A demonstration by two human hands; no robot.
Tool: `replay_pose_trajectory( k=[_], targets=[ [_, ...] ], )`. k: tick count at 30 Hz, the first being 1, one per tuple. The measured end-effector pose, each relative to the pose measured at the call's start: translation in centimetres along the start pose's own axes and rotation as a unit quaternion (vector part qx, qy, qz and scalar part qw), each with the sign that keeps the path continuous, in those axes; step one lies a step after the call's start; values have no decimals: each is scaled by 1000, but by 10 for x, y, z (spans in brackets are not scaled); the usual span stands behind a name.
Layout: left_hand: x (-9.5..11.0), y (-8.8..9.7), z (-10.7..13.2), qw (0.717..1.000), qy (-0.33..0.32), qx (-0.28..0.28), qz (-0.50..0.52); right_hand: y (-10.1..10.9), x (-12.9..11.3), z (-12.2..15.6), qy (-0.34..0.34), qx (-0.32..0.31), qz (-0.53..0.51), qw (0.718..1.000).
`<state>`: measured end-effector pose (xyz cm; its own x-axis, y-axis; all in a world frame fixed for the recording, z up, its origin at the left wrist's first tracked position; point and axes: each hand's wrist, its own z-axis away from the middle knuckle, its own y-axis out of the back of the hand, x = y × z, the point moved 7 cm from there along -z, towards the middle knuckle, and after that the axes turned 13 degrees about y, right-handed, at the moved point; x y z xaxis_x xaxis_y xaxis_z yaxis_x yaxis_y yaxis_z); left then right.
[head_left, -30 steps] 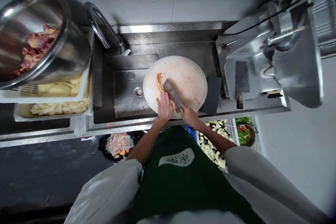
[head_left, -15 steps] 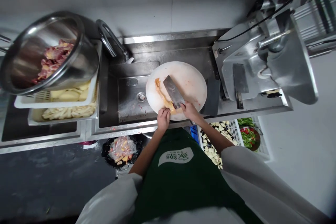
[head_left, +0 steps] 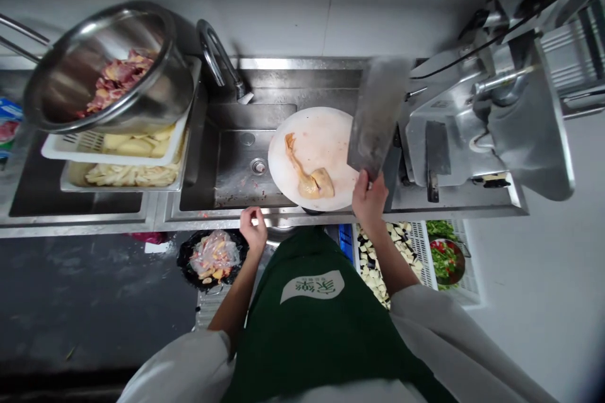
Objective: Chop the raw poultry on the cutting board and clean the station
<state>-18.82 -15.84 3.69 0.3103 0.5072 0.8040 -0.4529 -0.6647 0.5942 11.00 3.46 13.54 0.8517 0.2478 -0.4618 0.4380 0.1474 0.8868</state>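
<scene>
A raw chicken leg [head_left: 308,171] lies on the round white cutting board [head_left: 331,132] that rests over the sink. My right hand [head_left: 370,197] grips the handle of a big cleaver [head_left: 377,114], which is raised high above the board's right side, blade up. My left hand [head_left: 254,228] is off the board, at the counter's front edge left of the meat, fingers curled with nothing visible in them.
A steel bowl of raw meat pieces [head_left: 111,72] sits on white trays of pale cut vegetables [head_left: 127,160] at left. Tap [head_left: 220,60] behind the sink. A metal slicing machine [head_left: 491,113] stands right. Below the counter: a black bag of scraps [head_left: 213,256], crates of diced eggplant [head_left: 378,258] and greens [head_left: 442,252].
The cleaver has left the meat and swung up to the right. My left hand let go of the chicken and drew back to the counter edge.
</scene>
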Motion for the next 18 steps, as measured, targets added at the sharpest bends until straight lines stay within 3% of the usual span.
replay_pose_trajectory(
  k=[4,7,10,14,16,18],
  targets=[
    [-28,35,0,998,18,53,7,-63,-9,32,-1,-169,-2,986],
    [-17,30,-5,998,-12,61,7,-94,-15,46,2,-222,3,975],
    [25,-8,-5,993,-113,14,24,-95,-17,43,-23,-219,13,975],
    [82,-87,5,950,-271,-156,24,-90,-20,30,-32,-209,-3,977],
    [91,-114,7,930,-300,-213,2,-90,-16,28,-31,-208,-31,977],
    [89,-127,5,922,-306,-238,-13,-91,-4,37,-35,-217,-75,973]
  ],
)
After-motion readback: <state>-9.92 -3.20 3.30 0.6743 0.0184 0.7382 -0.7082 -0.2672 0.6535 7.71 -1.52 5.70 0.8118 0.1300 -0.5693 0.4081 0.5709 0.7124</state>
